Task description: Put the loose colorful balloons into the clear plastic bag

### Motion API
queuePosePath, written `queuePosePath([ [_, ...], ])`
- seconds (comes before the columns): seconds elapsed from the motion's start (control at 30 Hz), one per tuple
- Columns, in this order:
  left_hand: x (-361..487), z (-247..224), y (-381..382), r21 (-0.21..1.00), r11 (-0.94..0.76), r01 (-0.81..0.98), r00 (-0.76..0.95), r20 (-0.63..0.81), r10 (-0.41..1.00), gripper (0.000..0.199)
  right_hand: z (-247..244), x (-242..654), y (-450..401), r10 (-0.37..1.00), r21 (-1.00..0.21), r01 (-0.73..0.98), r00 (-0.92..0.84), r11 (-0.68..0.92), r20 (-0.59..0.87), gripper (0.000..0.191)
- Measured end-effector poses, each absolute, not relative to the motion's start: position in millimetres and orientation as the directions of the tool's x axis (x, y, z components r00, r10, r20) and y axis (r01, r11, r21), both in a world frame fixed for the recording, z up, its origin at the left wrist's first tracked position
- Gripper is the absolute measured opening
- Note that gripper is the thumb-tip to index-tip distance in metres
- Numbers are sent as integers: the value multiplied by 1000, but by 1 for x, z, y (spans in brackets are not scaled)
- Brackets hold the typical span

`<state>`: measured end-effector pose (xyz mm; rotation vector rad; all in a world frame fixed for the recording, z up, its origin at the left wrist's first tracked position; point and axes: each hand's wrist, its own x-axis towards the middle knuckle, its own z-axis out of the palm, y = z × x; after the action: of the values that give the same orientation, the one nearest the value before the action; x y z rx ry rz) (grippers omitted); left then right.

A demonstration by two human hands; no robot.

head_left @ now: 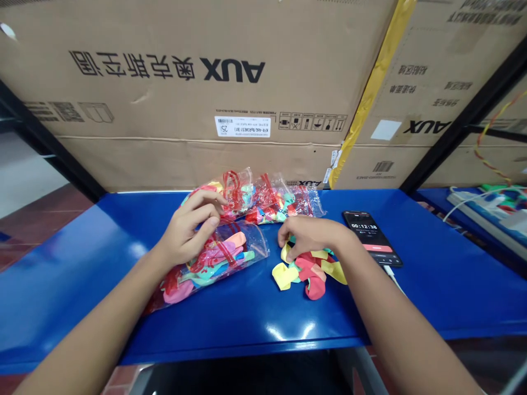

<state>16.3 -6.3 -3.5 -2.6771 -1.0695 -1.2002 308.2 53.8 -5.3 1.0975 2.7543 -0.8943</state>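
Observation:
My left hand [191,227] is over a clear plastic bag [257,241] with red print, its fingers bent but apart. Pink, purple, blue and green balloons show through the bag. Whether the fingers press on the plastic is not clear. My right hand [308,233] reaches down into a loose pile of balloons, thumb and fingers closed around a yellow balloon [285,253]. Beside it in the pile lie a red balloon [315,286], another yellow balloon [283,276] and several more in green and orange. The palm hides part of the pile.
More bags of balloons [272,200] lie at the back of the blue table [230,323], against a large cardboard box [164,109]. A phone [370,236] with a running timer and a white cable [393,277] lies at the right. Black posts [448,131] flank the table.

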Motion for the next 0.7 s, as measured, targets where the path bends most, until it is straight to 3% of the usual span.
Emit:
queuePosePath([
  [0.07,16,-4,-6,238,-762,602,461,676,575,26,-7,305,52,609,-474,647,-751,598,-257,4],
  [0.1,16,-4,-6,240,-762,602,459,676,576,26,-5,303,52,611,-496,627,-760,601,-221,6],
  [0.3,17,-5,-5,267,-772,577,483,650,586,25,2,272,38,679,-797,308,-715,520,167,11],
  [0.4,19,-6,-4,267,-763,589,476,648,595,26,2,256,28,537,-920,67,-827,386,166,29],
  [0.47,19,-6,-4,268,-757,596,467,652,598,27,5,260,28,513,-945,-18,-837,326,193,40],
  [0.57,18,-4,-5,265,-763,590,467,658,590,27,9,284,40,671,-891,148,-713,429,204,32],
  [0.7,17,-3,-7,266,-769,581,472,660,584,25,0,313,61,713,-519,626,-700,582,-45,12],
])
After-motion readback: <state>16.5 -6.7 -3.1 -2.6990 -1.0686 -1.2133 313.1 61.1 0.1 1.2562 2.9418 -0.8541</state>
